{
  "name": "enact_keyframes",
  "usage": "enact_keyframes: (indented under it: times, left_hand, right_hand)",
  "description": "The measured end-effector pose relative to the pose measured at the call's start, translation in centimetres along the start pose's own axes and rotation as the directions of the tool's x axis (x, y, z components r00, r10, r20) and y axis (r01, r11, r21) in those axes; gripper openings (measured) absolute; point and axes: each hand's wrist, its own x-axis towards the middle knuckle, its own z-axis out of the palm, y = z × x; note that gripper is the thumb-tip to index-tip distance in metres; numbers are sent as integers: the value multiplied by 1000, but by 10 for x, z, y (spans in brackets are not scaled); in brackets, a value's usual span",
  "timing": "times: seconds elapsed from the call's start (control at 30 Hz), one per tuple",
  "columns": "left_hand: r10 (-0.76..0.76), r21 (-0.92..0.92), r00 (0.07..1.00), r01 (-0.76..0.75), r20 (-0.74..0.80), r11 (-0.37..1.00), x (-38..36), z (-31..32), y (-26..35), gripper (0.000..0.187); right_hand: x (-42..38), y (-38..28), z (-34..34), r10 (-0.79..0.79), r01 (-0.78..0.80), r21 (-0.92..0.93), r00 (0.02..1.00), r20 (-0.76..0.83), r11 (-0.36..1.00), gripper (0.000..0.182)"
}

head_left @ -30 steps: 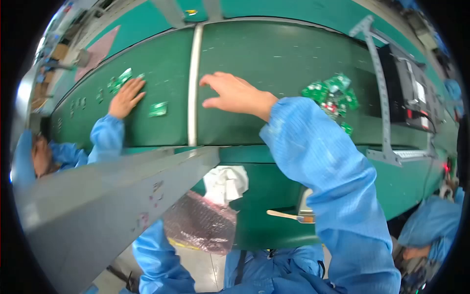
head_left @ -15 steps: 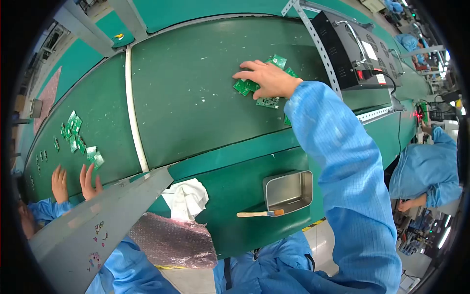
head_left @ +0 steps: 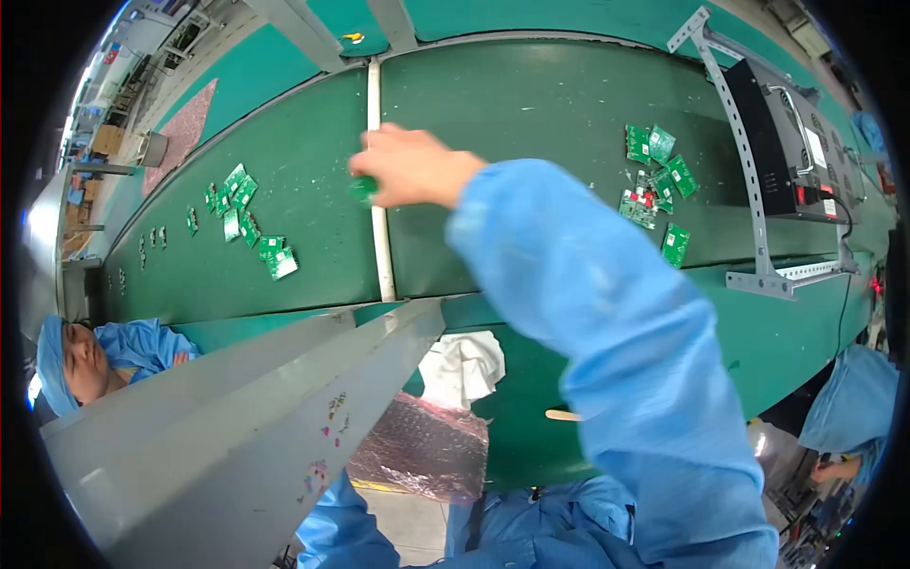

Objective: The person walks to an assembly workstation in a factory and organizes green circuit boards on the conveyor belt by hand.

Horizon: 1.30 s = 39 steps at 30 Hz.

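A wide dark-green conveyor belt (head_left: 531,104) runs across the view, crossed by a pale white seam strip (head_left: 380,237). Over that strip the right hand (head_left: 409,167) reaches out from a long blue sleeve (head_left: 588,322), and its grip is closed around a small green circuit board (head_left: 362,190), which sits blurred at the fingertips just above the belt, beside the seam. The left hand is not in view.

To the right, a loose cluster of green boards (head_left: 656,180) lies on the belt, with one more board (head_left: 675,245) a little apart near the belt's edge. To the left, another scatter of boards (head_left: 242,213) lies spread along the belt, well apart from the hand.

A black box (head_left: 787,152) with a red light sits at the right, beside a perforated metal bracket (head_left: 739,180) that spans the belt. In front of the belt runs a green counter (head_left: 796,332); on it lie a crumpled white cloth (head_left: 464,365), a sheet of pinkish bubble wrap (head_left: 422,446) and a wooden handle (head_left: 564,414), partly hidden by the sleeve. A broad grey metal beam (head_left: 218,417) slants across the lower left. Another person in a blue cap and coat (head_left: 123,346) sits at the left, and a further blue sleeve (head_left: 848,408) shows at the far right.
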Motion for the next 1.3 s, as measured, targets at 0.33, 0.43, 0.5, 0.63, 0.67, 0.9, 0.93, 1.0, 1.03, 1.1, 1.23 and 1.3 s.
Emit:
enact_keyframes:
  times: [0.33, 0.43, 0.5, 0.63, 0.67, 0.9, 0.93, 1.0, 1.03, 1.1, 1.23, 1.3]
  left_hand:
    - [-214, -148, 975, 219, 52, 964, -60, -27, 58, 24]
    - [-250, -298, 960, 277, 125, 914, -68, -28, 68, 22]
    - [-220, -412, 943, 309, 251, 857, -75, -33, 85, 22]
    - [-8, -517, 873, 296, 488, 803, -56, -40, 196, 27]
    - [114, -559, 849, 232, 515, 796, -44, -33, 227, 27]
    - [565, -743, 763, -172, 315, 647, 46, 134, 380, 45]
    - [494, -659, 823, -210, 279, 722, 54, 161, 400, 49]
    - [416, -517, 881, -255, 224, 817, 64, 189, 436, 55]
    - [409, -466, 886, -274, 219, 841, 67, 196, 449, 56]
    - [413, -424, 893, -310, 177, 851, 70, 214, 458, 55]
    - [398, -453, 912, -315, 100, 834, 78, 231, 441, 47]
    - [334, -516, 939, -248, 78, 820, 82, 227, 426, 42]
  right_hand:
    - [69, -32, 16, 203, -138, 229, 934, -295, 964, 74]
    - [-11, -18, -4, 145, -128, 191, 986, -77, 973, 68]
    - [-89, 9, -33, 161, -159, 67, 987, -18, 985, 68]
    - [-223, 114, -87, 489, -494, 11, 857, -164, 869, 71]
    - [-250, 130, -102, 634, -651, -58, 753, -176, 757, 78]
    - [-313, 163, -115, 925, -926, -31, 372, 84, 375, 107]
    - [-319, 166, -106, 891, -890, 62, 453, 11, 452, 105]
    - [-317, 158, -98, 861, -842, 188, 507, -46, 506, 101]
    - [-318, 162, -85, 871, -849, 193, 482, -98, 492, 91]
    - [-313, 151, -79, 904, -843, 335, 418, -85, 421, 69]
    - [-299, 135, -65, 912, -745, 572, 410, -11, 342, 43]
    - [-286, 128, -68, 920, -680, 701, 383, 88, 216, 37]
